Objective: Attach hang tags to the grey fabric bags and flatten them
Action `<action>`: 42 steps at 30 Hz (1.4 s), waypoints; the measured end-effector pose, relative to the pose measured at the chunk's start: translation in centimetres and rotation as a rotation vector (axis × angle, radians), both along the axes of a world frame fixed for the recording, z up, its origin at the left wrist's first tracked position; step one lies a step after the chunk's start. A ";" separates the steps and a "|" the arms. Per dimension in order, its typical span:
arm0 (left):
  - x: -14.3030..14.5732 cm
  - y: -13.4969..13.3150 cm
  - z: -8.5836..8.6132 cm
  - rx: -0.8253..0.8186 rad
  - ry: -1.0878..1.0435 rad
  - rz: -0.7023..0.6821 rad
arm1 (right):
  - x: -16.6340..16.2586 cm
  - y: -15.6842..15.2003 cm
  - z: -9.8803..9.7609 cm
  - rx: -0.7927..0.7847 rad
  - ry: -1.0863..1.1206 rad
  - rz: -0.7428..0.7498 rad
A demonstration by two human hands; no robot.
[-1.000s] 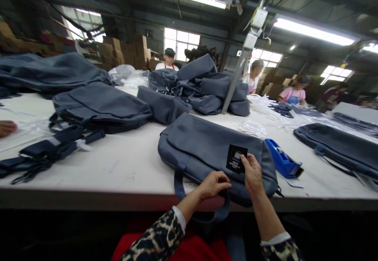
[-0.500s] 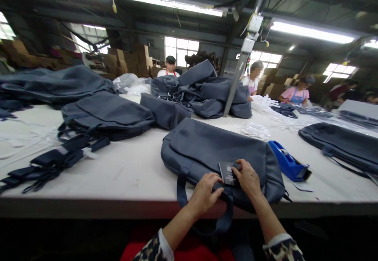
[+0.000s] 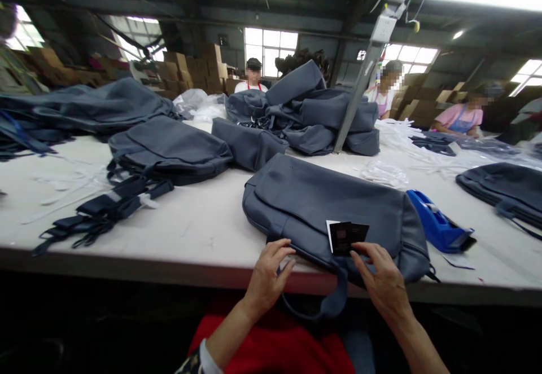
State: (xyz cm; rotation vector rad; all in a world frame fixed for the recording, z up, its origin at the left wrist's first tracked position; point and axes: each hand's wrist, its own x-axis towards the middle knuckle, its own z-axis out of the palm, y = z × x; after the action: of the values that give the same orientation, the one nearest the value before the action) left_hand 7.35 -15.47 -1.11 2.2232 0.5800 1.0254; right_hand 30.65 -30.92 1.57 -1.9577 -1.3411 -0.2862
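A grey-blue bag (image 3: pixel 330 205) lies flat at the near edge of the white table (image 3: pixel 190 233), its handle hanging over the edge. My right hand (image 3: pixel 379 281) pinches a small black tag card (image 3: pixel 348 235) against the bag's front. My left hand (image 3: pixel 266 275) rests at the bag's near left corner, fingers curled on the fabric by the handle.
A blue tape dispenser (image 3: pixel 438 227) sits right of the bag. More grey bags are piled behind (image 3: pixel 313 114) and to the left (image 3: pixel 165 148), with loose dark straps (image 3: pixel 97 216) nearby. Another bag (image 3: pixel 503 188) lies far right. Several people work across the table.
The tag card came down from above the bag to its front edge. My left hand slid left along the bag's edge, and the view shifted lower.
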 end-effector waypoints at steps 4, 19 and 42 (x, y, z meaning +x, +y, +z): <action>0.1 -0.4 -0.1 -0.012 0.019 0.008 | 0.4 1.8 -0.4 -0.173 -0.133 -0.058; 0.1 3.4 2.7 0.423 0.373 -0.423 | 1.9 2.3 -1.3 -0.295 -0.227 -0.075; 17.8 11.9 6.4 0.344 0.313 -0.072 | 3.5 2.8 -0.9 -0.267 -0.097 0.020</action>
State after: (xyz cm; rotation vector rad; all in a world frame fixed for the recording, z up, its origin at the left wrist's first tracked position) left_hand 25.14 -3.57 5.31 2.7161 0.4776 0.7905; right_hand 34.19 -28.14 0.69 -2.1713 -1.5257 -0.2024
